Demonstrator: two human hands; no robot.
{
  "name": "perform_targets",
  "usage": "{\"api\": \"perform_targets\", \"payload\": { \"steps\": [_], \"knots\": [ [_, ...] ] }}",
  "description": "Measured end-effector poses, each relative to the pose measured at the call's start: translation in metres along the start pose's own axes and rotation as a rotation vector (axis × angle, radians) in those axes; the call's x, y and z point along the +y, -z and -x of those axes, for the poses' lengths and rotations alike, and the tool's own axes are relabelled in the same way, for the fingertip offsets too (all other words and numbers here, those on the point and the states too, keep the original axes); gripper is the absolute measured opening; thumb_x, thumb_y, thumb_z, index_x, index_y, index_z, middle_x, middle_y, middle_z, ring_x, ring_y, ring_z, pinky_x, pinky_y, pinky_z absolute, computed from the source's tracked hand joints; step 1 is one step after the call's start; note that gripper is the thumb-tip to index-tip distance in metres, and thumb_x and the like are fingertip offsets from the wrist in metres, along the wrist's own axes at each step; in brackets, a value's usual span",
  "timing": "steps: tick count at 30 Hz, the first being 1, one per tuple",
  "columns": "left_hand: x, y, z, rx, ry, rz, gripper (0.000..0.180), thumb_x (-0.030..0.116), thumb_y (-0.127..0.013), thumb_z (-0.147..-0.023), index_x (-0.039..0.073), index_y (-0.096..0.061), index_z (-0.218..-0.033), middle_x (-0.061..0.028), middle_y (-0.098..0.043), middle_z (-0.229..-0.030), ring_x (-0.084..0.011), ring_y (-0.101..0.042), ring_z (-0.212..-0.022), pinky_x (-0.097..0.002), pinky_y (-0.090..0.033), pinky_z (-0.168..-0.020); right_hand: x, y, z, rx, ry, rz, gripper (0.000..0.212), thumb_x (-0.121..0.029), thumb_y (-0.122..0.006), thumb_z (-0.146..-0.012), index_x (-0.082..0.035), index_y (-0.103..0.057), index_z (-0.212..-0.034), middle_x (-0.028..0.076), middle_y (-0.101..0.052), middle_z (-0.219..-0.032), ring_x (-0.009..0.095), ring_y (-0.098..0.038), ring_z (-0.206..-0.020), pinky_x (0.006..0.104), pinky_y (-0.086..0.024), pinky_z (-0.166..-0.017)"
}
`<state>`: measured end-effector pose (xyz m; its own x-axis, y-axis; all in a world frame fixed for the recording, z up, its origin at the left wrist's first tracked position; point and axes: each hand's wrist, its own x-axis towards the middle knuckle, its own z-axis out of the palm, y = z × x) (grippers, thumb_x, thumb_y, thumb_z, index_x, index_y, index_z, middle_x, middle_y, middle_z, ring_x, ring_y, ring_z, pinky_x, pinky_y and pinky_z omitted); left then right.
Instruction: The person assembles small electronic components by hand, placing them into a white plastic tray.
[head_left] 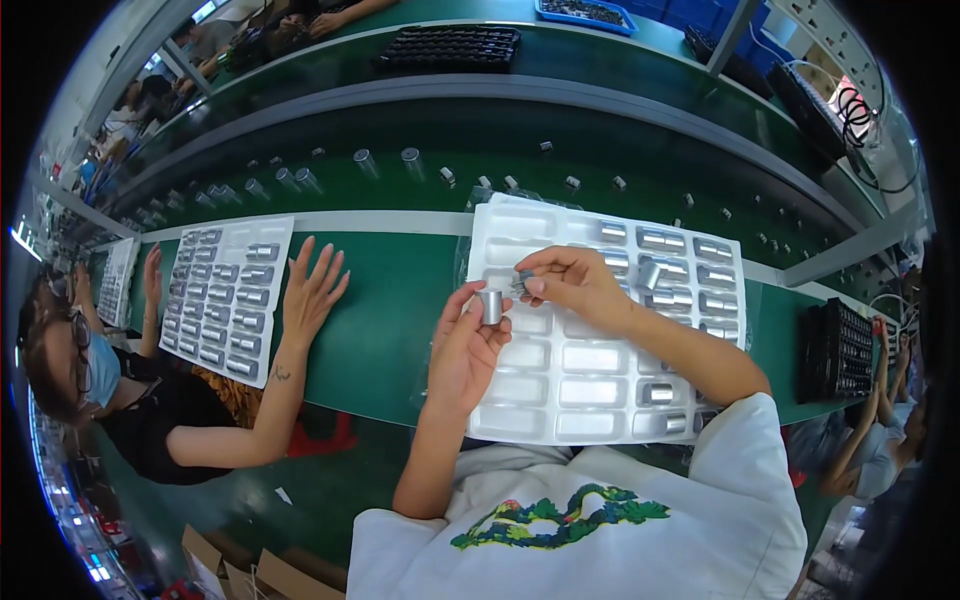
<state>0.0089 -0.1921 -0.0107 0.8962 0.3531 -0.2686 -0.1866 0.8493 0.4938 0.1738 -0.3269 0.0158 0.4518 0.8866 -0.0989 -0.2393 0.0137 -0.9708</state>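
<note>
Above a white compartment tray (592,424), my left hand (466,352) is closed round a silver metal cylinder (491,308), held upright. Just right of it my right hand (582,288) pinches a small grey metal part (522,284), its details partly covered by the fingers. The two pieces are close together; whether they touch I cannot tell. Several silver cylinders lie in the tray's right-hand columns, and one cylinder (649,275) sits tilted across others beside my right wrist. The left columns of the tray show bare pockets.
Along the dark green belt (330,140) beyond the table stand cylinders and small metal parts. At the left a co-worker's raised hand (312,290) is beside another filled tray (215,300). Black stacked trays (835,350) stand at right, near a metal frame post (850,250).
</note>
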Motion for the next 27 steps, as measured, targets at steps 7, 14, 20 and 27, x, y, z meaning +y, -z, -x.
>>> {"api": "perform_targets", "payload": {
  "steps": [7, 14, 20, 27],
  "knots": [
    [-0.001, 0.003, 0.001, -0.022, -0.038, 0.004, 0.021, 0.012, -0.055, -0.100, 0.008, -0.048, -0.119, -0.0203, -0.064, -0.114, -0.0285, -0.067, -0.100, -0.0355, -0.056, -0.086, 0.003, -0.001, 0.001, -0.001, 0.029, -0.010, 0.031, -0.011, -0.070, -0.092, 0.003, -0.063, -0.119, 0.011, -0.072, -0.098, 0.014, -0.069, -0.089, 0.0252, -0.055, -0.082],
    [-0.002, 0.004, 0.001, 0.089, -0.012, 0.078, 0.010, 0.013, -0.057, -0.100, 0.008, -0.053, -0.108, -0.0155, -0.066, -0.108, -0.0218, -0.067, -0.086, -0.0307, -0.055, -0.077, 0.002, -0.001, 0.003, -0.029, 0.028, 0.064, 0.033, -0.006, -0.072, -0.088, 0.004, -0.063, -0.118, 0.010, -0.071, -0.100, 0.013, -0.068, -0.090, 0.0254, -0.054, -0.086],
    [-0.005, -0.008, 0.001, 0.070, -0.089, -0.086, 0.011, 0.018, -0.060, -0.099, 0.007, -0.057, -0.100, -0.0085, -0.065, -0.091, -0.0176, -0.065, -0.074, -0.0288, -0.054, -0.064, 0.010, -0.001, 0.006, 0.034, 0.292, 0.137, 0.036, -0.002, -0.078, -0.080, 0.000, -0.067, -0.114, 0.010, -0.068, -0.110, 0.015, -0.067, -0.096, 0.0261, -0.054, -0.084],
    [-0.011, -0.007, 0.000, 0.077, -0.087, -0.237, 0.019, 0.024, -0.060, -0.100, 0.005, -0.056, -0.097, -0.0075, -0.064, -0.088, -0.0171, -0.064, -0.067, -0.0294, -0.053, -0.058, 0.001, -0.005, 0.012, 0.008, 0.736, 0.719, 0.038, -0.005, -0.084, -0.071, -0.004, -0.071, -0.106, 0.014, -0.069, -0.105, 0.025, -0.069, -0.090, 0.0299, -0.055, -0.076]
  ]
}}
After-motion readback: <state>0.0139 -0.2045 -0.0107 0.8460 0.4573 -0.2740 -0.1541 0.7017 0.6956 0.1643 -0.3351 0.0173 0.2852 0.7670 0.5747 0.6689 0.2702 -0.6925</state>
